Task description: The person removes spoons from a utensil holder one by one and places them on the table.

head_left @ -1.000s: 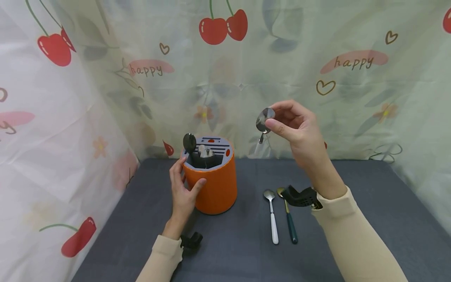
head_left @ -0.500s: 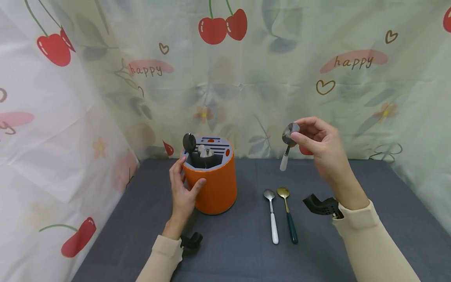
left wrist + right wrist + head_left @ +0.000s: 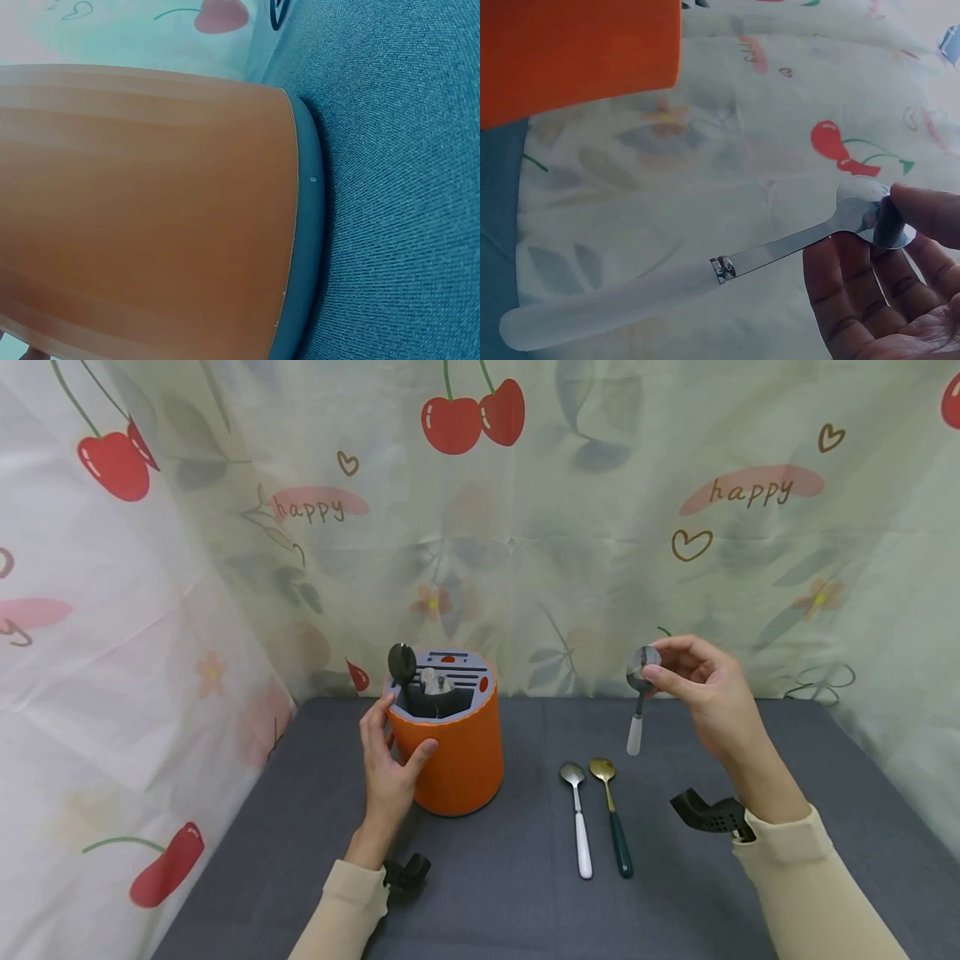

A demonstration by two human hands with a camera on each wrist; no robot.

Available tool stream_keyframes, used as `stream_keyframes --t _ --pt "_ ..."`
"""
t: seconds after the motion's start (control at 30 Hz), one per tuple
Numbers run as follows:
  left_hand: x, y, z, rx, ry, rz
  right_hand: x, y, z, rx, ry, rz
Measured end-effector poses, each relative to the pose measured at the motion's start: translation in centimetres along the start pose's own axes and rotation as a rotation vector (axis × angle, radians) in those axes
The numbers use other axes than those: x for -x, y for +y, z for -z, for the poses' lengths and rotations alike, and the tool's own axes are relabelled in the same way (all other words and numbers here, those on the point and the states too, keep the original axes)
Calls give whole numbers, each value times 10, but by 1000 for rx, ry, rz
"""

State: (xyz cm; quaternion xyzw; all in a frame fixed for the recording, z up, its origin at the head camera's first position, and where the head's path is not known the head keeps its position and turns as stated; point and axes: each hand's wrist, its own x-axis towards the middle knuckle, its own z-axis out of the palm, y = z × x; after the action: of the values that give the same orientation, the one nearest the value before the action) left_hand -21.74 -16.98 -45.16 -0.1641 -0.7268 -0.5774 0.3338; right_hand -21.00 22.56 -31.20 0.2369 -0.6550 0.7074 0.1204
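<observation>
My right hand [image 3: 708, 689] pinches the bowl of a silver spoon [image 3: 643, 667] between thumb and fingers, above the table. Its white handle [image 3: 615, 307] hangs downward in the head view and stretches to the lower left in the right wrist view. With thumb and fingers spread round its side, my left hand [image 3: 392, 774] holds an orange cylindrical utensil holder [image 3: 461, 760]. The holder has a grey slotted top, and a dark spoon [image 3: 402, 663] stands up out of its opening. Further pieces inside it are only partly visible.
On the grey tablecloth [image 3: 510, 910] lie a white-handled silver spoon [image 3: 579, 822] and a gold spoon with a dark green handle [image 3: 613, 818], side by side, right of the holder. A printed curtain [image 3: 525, 568] closes off the back and left.
My right hand has moved right and down, away from the holder, carrying the spoon, whose white handle now hangs nearly straight down. My left hand and the holder have stayed in place.
</observation>
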Motion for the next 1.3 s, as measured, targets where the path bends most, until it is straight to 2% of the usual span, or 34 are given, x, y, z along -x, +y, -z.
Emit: stream_keyframes --t 0.4,0.5,0.73,0.9,1.13,1.3 --pt "-1 -1 0 11 0 10 16 18 18 -5 -3 -85" --pt "-1 -1 0 14 1 10 19 27 25 14 -18 -139" --pt "0 -1 0 13 0 13 25 53 41 77 -41 -329" --pt "0 0 1 19 0 14 30 68 48 71 -49 -406" --pt "0 0 0 32 -4 22 41 89 55 191 -89 -521" --pt "0 2 0 26 0 21 46 101 58 216 -111 -572"
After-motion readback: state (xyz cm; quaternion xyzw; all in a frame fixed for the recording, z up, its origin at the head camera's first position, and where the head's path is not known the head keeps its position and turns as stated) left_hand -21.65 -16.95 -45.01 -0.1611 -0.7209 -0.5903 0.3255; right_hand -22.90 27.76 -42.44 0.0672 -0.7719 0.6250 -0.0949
